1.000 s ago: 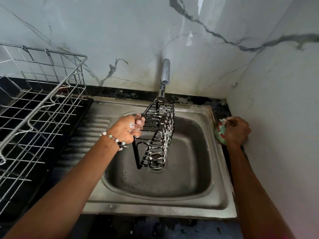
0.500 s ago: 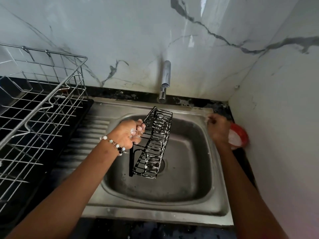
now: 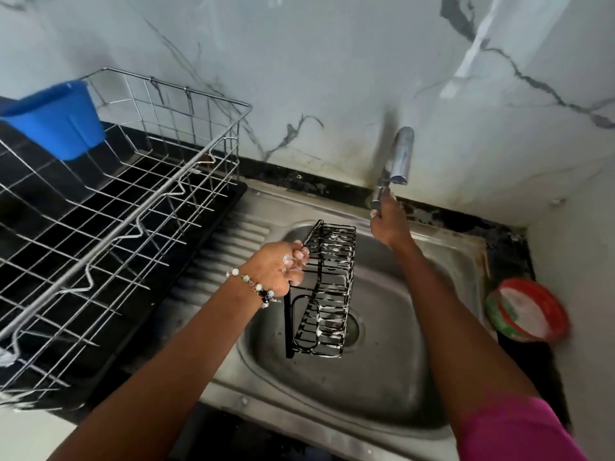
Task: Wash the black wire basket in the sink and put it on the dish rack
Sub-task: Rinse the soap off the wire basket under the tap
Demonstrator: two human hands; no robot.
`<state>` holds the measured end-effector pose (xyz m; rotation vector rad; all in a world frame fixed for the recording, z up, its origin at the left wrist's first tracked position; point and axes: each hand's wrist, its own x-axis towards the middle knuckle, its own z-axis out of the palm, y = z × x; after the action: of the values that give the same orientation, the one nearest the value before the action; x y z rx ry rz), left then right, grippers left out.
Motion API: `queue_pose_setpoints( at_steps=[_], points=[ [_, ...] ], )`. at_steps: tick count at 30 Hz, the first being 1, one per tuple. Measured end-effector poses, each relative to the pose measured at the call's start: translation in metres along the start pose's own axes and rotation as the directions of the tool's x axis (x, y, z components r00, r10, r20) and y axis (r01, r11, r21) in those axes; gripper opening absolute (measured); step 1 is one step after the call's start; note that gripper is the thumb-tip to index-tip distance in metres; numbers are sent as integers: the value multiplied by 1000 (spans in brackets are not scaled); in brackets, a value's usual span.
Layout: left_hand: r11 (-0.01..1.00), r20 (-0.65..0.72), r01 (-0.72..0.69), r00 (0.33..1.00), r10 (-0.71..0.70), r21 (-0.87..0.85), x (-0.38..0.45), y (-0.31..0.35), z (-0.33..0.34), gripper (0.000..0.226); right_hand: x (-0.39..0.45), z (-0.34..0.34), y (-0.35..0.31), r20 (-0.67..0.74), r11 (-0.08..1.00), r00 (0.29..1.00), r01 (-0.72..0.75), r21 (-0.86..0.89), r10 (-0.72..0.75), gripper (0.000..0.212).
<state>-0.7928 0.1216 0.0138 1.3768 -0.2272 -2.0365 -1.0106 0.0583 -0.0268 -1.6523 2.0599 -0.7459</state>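
Left hand (image 3: pixel 278 267), beaded bracelet (image 3: pixel 256 287) at the wrist, gripping the black wire basket (image 3: pixel 321 289) by the wires of its upper left side, fingers (image 3: pixel 298 254) curled round them and flecked with white suds; basket held on end above the bowl of the sink (image 3: pixel 392 331), tilted, one short end up toward the back wall, the other down over the drain (image 3: pixel 354 327), not plainly touching the bottom; white foam clinging to many of the wires. Right hand (image 3: pixel 387 221) stretched to the tap (image 3: pixel 397 161) at the back edge of the sink, fingertips at the small lever under the spout; whether pinching it or only touching cannot be told, the hand being blurred. No water seen falling from the spout. Dish rack (image 3: pixel 109 227) of bright wire standing on a black tray (image 3: pixel 229 201) along the left edge of the sink, beside the ribbed drainboard (image 3: pixel 229 247); blue plastic tub (image 3: pixel 55 119) hung at the far left corner of the rack. Round red and green dish (image 3: pixel 527 309) with something white in it lying on the dark desk (image 3: pixel 512 247) at the right edge of the sink, close under the side wall. Pink sleeve (image 3: pixel 519 430) at the lower right. Marble-veined wall (image 3: pixel 299 78) behind.
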Motion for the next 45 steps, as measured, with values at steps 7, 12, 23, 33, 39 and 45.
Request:
queue_pose_setpoints(
  at_steps=[7,12,23,33,39,45],
  points=[
    [1000,-46,24,999,-25,-14,6,3,-8,28,17,24,4,237,864,970,164,-476,-53,80],
    [999,-49,36,998,-35,9,10,3,-13,28,29,22,-4,293,775,950,265,-574,-108,74],
    [926,-13,69,997,-70,372,11,-7,9,29,-20,-48,-33,515,689,853,-423,588,84,21],
    [893,151,193,950,-274,407,35,-13,71,24,-32,-91,-22,546,555,831,-505,661,106,29],
    [944,151,201,958,-246,261,41,-14,91,17,-24,-102,-22,473,495,867,-484,721,159,25],
    [972,101,211,970,-222,106,41,-9,100,19,-21,-106,-37,562,483,824,-519,705,65,33]
  ],
)
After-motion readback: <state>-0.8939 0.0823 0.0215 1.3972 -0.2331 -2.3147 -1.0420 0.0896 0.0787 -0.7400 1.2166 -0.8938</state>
